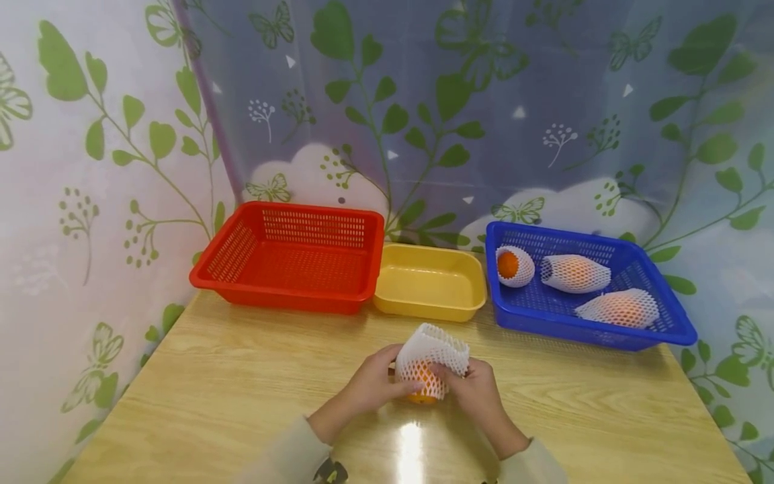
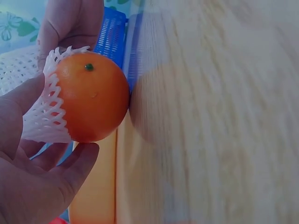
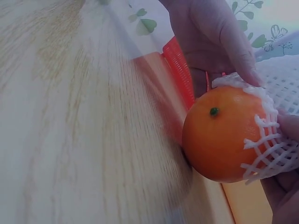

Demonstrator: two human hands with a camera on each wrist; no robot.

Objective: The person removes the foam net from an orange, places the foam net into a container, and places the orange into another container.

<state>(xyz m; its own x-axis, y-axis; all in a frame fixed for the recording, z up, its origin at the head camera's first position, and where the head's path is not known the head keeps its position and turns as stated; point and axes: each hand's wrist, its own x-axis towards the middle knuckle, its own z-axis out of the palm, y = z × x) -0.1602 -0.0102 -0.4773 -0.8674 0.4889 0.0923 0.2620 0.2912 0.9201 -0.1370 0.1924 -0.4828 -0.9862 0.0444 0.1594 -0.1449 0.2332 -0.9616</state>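
An orange fruit [image 1: 422, 398] with a small green stem spot sits partly inside a white foam net [image 1: 431, 349], its bare end facing down toward the table. My left hand [image 1: 376, 384] holds the netted fruit from the left, thumb on the net. From the other side my right hand [image 1: 480, 395] grips the net, thumb across its front. In the left wrist view the bare orange [image 2: 96, 98] sticks out of the net's edge, close to the tabletop. The right wrist view shows the net [image 3: 275, 144] around one side of the orange [image 3: 222, 135].
Behind the hands stand a red basket [image 1: 302, 301], a yellow tray [image 1: 426, 310] and a blue basket [image 1: 580, 329]. The blue basket holds several netted fruits, among them one [image 1: 576, 273] in its middle. Wooden table [image 1: 242, 390]; patterned curtain behind.
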